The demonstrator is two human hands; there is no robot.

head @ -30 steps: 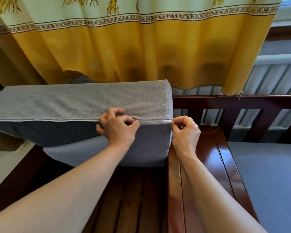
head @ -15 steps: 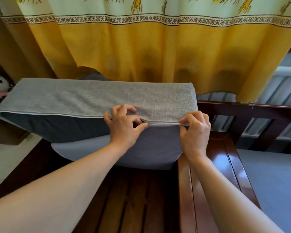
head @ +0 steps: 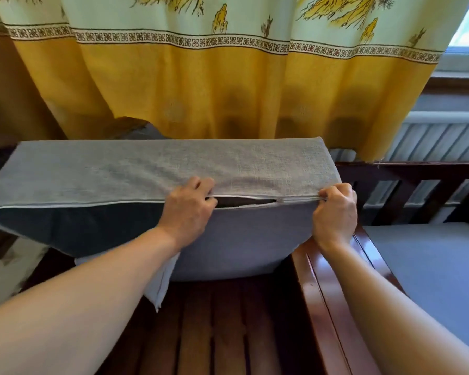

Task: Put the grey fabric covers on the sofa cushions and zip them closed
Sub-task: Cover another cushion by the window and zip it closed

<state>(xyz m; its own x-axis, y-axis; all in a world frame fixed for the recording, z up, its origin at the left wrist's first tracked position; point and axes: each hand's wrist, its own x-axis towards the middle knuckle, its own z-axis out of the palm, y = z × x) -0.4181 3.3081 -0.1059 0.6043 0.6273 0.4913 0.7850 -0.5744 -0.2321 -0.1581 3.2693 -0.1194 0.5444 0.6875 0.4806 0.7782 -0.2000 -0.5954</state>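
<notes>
1. Yellow curtain (head: 201, 85) with a patterned band hangs across the back, its lower edge falling just behind the cushion; a ribbed radiator (head: 441, 139) shows to the right under a window sill.
2. Dark glossy wooden sofa frame (head: 322, 288) fills the foreground, with slats (head: 214, 328) running toward the camera and a rail at the right.
3. Standing on edge on the slats is the cushion (head: 241, 239), wrapped in the grey cover (head: 173, 163); its top face is light woven grey, its near face a smoother grey.
4. Along the top near edge runs the zipper (head: 244, 200); it gapes in a dark slit between the two hands and lies shut from the slit's right end to the corner.
5. To the left of the hands the cover hangs open, showing the dark inner cushion (head: 73, 228), and a loose flap (head: 160, 282) droops down by the left forearm.
6. Left hand (head: 187, 209) has its fingers curled over the seam, gripping the cover at the left end of the slit.
7. Right hand (head: 335, 212) pinches the cover's edge at the right top corner, fingers curled.
8. Another grey cushion (head: 431, 261) lies flat beyond the rail at the right.
</notes>
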